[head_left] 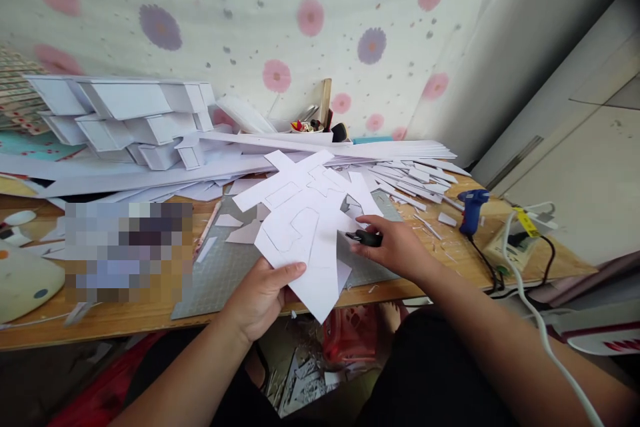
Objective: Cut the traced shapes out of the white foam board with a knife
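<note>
A white cut-out sheet of card (320, 240) with angular arms and pencilled outlines is raised over the cutting mat. My left hand (265, 297) grips its lower left edge, thumb on top and fingers hidden underneath. Close by its right edge, my right hand (393, 247) is closed round what looks like a black utility knife (367, 238); I cannot make out its blade. The grey cutting mat (200, 290) lies below on the wooden table, with white offcuts (245, 232) scattered over it.
Folded white card structures (135, 100) stand at the back left. Long white strips (400, 150) and narrow scraps (415, 177) lie along the back. On the right are a blue glue gun (473, 210) and a power strip (515, 243) with trailing cables. A red basket (350, 333) sits below.
</note>
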`<state>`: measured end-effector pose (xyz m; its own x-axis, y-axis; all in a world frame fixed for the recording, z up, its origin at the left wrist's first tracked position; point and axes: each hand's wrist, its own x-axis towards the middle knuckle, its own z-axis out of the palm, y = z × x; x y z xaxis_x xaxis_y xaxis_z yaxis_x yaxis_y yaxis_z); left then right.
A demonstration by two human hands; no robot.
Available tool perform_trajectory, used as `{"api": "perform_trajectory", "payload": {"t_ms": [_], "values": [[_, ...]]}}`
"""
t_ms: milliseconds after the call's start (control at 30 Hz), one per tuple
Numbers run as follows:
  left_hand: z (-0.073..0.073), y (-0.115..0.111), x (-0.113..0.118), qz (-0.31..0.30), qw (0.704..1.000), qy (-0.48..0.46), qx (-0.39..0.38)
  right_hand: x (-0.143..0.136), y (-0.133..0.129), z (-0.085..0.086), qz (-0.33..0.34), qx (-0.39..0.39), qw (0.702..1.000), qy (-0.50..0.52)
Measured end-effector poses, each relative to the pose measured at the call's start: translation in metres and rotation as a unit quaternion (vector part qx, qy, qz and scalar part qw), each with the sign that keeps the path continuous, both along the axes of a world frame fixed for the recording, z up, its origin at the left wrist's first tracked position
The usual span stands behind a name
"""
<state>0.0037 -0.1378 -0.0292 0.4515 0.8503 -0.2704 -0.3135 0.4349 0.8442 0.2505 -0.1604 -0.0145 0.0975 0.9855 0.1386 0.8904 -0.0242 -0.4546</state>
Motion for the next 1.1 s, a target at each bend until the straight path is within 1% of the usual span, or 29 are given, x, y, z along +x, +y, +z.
{"api": "perform_trajectory", "payload": {"t_ms": [67,100,133,233,267,300,333,367,400,433,467,500,567,600,633,700,767,800,867,933,1000,1100], "values": [[0.001,0.003,0.002,0.007,1.000,-0.002,-0.001,-0.002,0.000,0.000,-0.010,-0.017,1.000,-0.015],[0.001,0.004,0.001,0.026,1.000,-0.002,0.001,-0.004,0.000,0.000,-0.012,-0.024,1.000,-0.017],[0.002,0.005,-0.001,0.058,0.998,-0.002,0.002,-0.005,0.000,0.000,-0.014,-0.030,0.999,-0.018],[0.002,0.005,-0.011,0.186,0.982,0.002,0.011,-0.011,-0.001,0.000,-0.030,-0.045,0.997,-0.051],[0.000,0.003,-0.015,0.223,0.974,0.013,0.029,-0.013,-0.001,-0.001,-0.034,-0.049,0.996,-0.070],[-0.001,0.000,-0.018,0.254,0.964,0.036,0.065,-0.016,-0.002,-0.001,-0.036,-0.055,0.994,-0.089],[-0.003,-0.004,-0.021,0.280,0.950,0.071,0.122,-0.018,-0.002,-0.001,-0.035,-0.063,0.992,-0.104],[-0.006,-0.008,-0.023,0.293,0.929,0.117,0.196,-0.020,-0.002,-0.001,-0.031,-0.074,0.990,-0.114],[-0.008,-0.012,-0.025,0.288,0.901,0.169,0.277,-0.021,-0.002,-0.001,-0.023,-0.087,0.989,-0.116],[-0.011,-0.016,-0.026,0.262,0.870,0.218,0.355,-0.022,-0.003,0.000,-0.014,-0.099,0.988,-0.114],[-0.014,-0.020,-0.026,0.212,0.843,0.258,0.422,-0.022,-0.004,0.001,-0.002,-0.108,0.988,-0.107],[-0.017,-0.023,-0.026,0.147,0.820,0.286,0.474,-0.021,-0.005,0.002,0.011,-0.113,0.989,-0.099],[-0.024,-0.028,-0.025,0.027,0.779,0.319,0.539,-0.016,-0.009,0.005,0.032,-0.108,0.990,-0.084],[-0.028,-0.029,-0.024,-0.009,0.759,0.331,0.561,-0.013,-0.011,0.006,0.037,-0.100,0.991,-0.077],[-0.031,-0.030,-0.023,-0.025,0.737,0.343,0.582,-0.010,-0.014,0.007,0.041,-0.090,0.993,-0.066],[-0.036,-0.030,-0.020,-0.021,0.692,0.360,0.625,-0.006,-0.018,0.010,0.054,-0.064,0.996,-0.022],[-0.038,-0.028,-0.018,-0.008,0.649,0.364,0.668,-0.004,-0.022,0.013,0.075,-0.048,0.994,0.068],[-0.039,-0.028,-0.018,-0.001,0.631,0.364,0.685,-0.005,-0.023,0.014,0.090,-0.046,0.987,0.128],[-0.040,-0.027,-0.016,0.007,0.601,0.364,0.711,-0.009,-0.023,0.017,0.122,-0.051,0.958,0.254],[-0.041,-0.026,-0.016,0.016,0.584,0.364,0.726,-0.013,-0.022,0.020,0.158,-0.060,0.916,0.364],[-0.042,-0.025,-0.016,0.021,0.573,0.359,0.736,-0.016,-0.018,0.023,0.173,-0.069,0.872,0.453],[-0.042,-0.022,-0.019,0.017,0.564,0.354,0.746,-0.014,-0.010,0.027,0.177,-0.080,0.796,0.574]]}}
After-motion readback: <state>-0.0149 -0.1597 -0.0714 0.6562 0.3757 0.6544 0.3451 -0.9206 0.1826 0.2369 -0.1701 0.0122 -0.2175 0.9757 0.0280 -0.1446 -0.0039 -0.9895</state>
